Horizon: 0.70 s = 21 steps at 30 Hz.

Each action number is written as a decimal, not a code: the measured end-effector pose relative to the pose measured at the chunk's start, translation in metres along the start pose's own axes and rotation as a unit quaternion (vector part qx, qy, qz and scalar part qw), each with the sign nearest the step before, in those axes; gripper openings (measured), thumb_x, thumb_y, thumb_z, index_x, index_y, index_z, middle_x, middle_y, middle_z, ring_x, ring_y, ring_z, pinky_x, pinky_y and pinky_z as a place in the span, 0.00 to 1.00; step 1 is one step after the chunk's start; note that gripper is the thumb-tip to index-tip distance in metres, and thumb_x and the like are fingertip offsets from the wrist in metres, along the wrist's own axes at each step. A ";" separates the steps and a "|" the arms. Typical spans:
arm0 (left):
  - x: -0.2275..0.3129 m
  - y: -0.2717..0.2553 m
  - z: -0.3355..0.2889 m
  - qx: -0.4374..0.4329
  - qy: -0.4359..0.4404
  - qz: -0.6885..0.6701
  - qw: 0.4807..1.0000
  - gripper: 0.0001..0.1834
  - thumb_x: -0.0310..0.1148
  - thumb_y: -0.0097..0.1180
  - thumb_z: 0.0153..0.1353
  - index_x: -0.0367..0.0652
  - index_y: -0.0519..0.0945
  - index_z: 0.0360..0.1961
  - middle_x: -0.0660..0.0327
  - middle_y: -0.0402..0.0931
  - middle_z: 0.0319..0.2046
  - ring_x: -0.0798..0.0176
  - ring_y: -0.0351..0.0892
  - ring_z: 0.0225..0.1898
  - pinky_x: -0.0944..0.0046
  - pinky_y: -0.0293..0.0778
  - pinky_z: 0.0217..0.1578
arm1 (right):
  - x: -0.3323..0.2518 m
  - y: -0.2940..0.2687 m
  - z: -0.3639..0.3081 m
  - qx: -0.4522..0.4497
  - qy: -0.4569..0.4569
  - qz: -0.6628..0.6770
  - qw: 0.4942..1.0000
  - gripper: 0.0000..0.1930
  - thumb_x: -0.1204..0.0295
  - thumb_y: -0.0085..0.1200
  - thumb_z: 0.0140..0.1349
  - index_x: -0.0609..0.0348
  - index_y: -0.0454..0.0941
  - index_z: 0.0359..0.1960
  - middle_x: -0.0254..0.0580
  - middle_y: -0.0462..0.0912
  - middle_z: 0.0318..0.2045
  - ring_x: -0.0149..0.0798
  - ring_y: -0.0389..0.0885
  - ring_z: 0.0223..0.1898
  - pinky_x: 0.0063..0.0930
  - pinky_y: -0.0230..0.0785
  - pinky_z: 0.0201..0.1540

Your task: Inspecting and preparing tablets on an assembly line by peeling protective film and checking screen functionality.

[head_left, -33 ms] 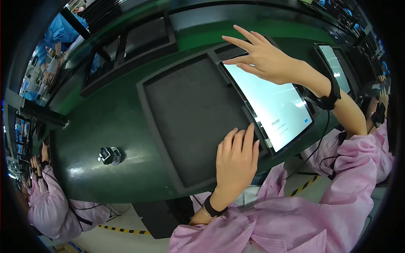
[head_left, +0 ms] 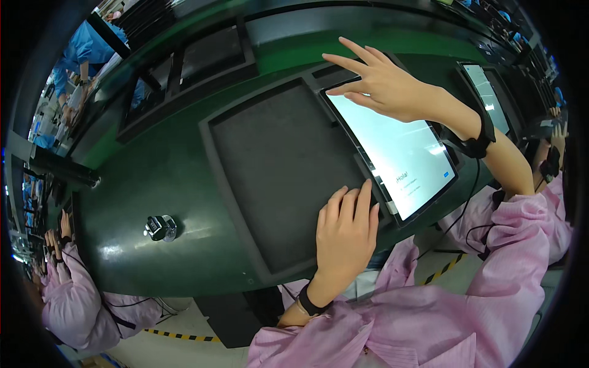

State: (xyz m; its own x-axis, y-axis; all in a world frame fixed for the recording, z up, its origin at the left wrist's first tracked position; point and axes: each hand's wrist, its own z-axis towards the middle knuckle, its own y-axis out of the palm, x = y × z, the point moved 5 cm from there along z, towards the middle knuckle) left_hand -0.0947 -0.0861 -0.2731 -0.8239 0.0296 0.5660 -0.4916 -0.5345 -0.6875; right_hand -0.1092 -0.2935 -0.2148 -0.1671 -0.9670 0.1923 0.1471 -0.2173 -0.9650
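A large tablet (head_left: 392,147) with a lit, pale screen lies slanted at the right side of a black foam tray (head_left: 232,196). My right hand (head_left: 389,91) is over the tablet's far end, its fingers spread and holding nothing. Whether a fingertip touches the screen there, I cannot tell. My left hand (head_left: 347,228) rests with outstretched fingers at the tray's near right part, its fingertips close to the tablet's left edge. That hand grips nothing. Each wrist has a black band around it.
On the green table to the left stands a small clear container with a black top (head_left: 161,228). Dark trays (head_left: 211,58) are at the back. Another lit tablet (head_left: 485,92) lies at the far right. A cable (head_left: 469,199) hangs from my right wrist. People sit on both sides.
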 end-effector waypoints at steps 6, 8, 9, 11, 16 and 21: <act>-0.001 -0.003 -0.002 0.002 0.004 -0.036 0.999 0.17 0.31 0.56 0.59 0.39 0.77 0.49 0.54 0.76 0.38 0.53 0.75 0.46 0.57 0.70 0.43 | 0.021 -0.020 -0.015 0.050 0.012 -0.019 0.999 0.17 0.63 0.38 0.70 0.46 0.80 0.51 0.40 0.54 0.69 0.51 0.42 0.72 0.53 0.43 0.69; -0.001 -0.004 -0.002 0.005 -0.001 -0.043 0.999 0.16 0.31 0.56 0.59 0.39 0.77 0.48 0.53 0.77 0.38 0.53 0.75 0.45 0.58 0.70 0.43 | 0.041 -0.023 -0.030 0.009 0.070 -0.039 0.997 0.17 0.63 0.39 0.69 0.47 0.82 0.47 0.38 0.55 0.69 0.51 0.42 0.72 0.51 0.43 0.69; -0.001 -0.004 -0.002 0.004 0.002 -0.043 0.999 0.16 0.31 0.57 0.59 0.39 0.78 0.48 0.53 0.77 0.38 0.53 0.75 0.45 0.58 0.71 0.42 | 0.049 -0.025 -0.038 0.005 0.087 -0.060 0.994 0.17 0.63 0.40 0.68 0.47 0.83 0.45 0.38 0.56 0.69 0.51 0.42 0.72 0.51 0.43 0.69; 0.000 -0.004 -0.002 0.000 0.000 -0.044 0.999 0.16 0.31 0.57 0.59 0.39 0.78 0.48 0.53 0.77 0.37 0.53 0.75 0.44 0.58 0.71 0.42 | 0.066 -0.025 -0.053 -0.012 0.142 -0.049 0.989 0.16 0.64 0.43 0.66 0.49 0.85 0.41 0.37 0.58 0.68 0.51 0.42 0.72 0.51 0.44 0.69; 0.004 -0.005 -0.001 0.002 -0.001 -0.027 1.000 0.15 0.32 0.57 0.58 0.40 0.78 0.47 0.53 0.77 0.37 0.53 0.75 0.44 0.57 0.71 0.42 | 0.082 -0.009 -0.067 -0.025 0.183 0.022 0.983 0.15 0.63 0.45 0.65 0.49 0.85 0.42 0.39 0.58 0.68 0.54 0.42 0.71 0.49 0.45 0.69; 0.004 -0.003 -0.001 -0.002 -0.001 -0.020 1.000 0.16 0.33 0.56 0.59 0.40 0.77 0.48 0.56 0.76 0.36 0.55 0.74 0.45 0.58 0.70 0.41 | 0.066 -0.024 -0.080 -0.037 0.157 0.055 0.985 0.16 0.63 0.44 0.66 0.49 0.82 0.48 0.39 0.53 0.70 0.55 0.40 0.72 0.48 0.43 0.69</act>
State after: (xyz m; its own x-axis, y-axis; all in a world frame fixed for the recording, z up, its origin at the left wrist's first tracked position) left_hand -0.0965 -0.0835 -0.2692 -0.8026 0.0501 0.5944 -0.5258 -0.5299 -0.6654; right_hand -0.2014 -0.3416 -0.1929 -0.4485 -0.8932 0.0323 0.1118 -0.0919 -0.9895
